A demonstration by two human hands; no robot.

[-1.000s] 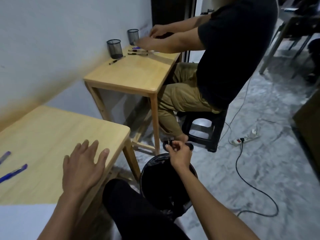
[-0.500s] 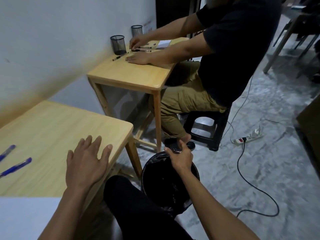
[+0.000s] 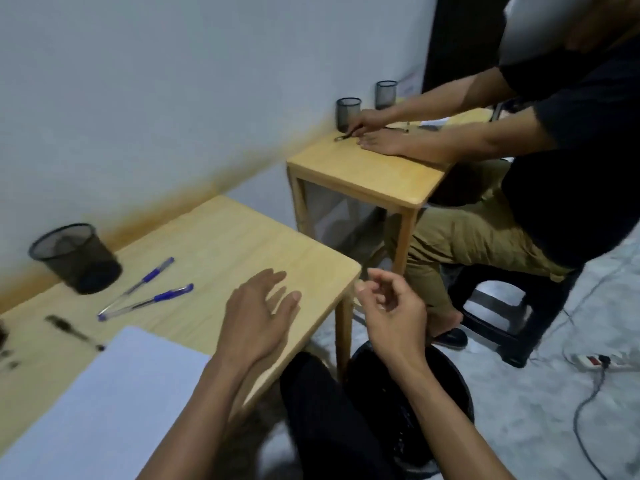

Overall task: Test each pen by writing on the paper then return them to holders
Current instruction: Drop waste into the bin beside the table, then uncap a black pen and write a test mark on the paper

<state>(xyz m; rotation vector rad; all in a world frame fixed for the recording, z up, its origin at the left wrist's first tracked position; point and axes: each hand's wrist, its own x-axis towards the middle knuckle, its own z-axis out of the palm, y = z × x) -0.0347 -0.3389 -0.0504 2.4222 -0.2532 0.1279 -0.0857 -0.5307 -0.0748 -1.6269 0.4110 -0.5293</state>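
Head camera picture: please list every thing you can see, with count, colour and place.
near table: 1, light wood, front left
mesh holder: 1, black, near table by the wall
blue pens: 2, clear with blue grips, lying beside the holder
black pen: 1, blurred, left of the paper
paper: 1, white, near edge of the table
far table: 1, light wood, behind
far holders: 2, black, far table by the wall
second person: 1, black shirt, khaki trousers, on a black stool
bin: 1, black, floor under the right hand
power strip: 1, white, floor at right
left hand: open, over the table corner
right hand: empty, fingers curled, above the bin
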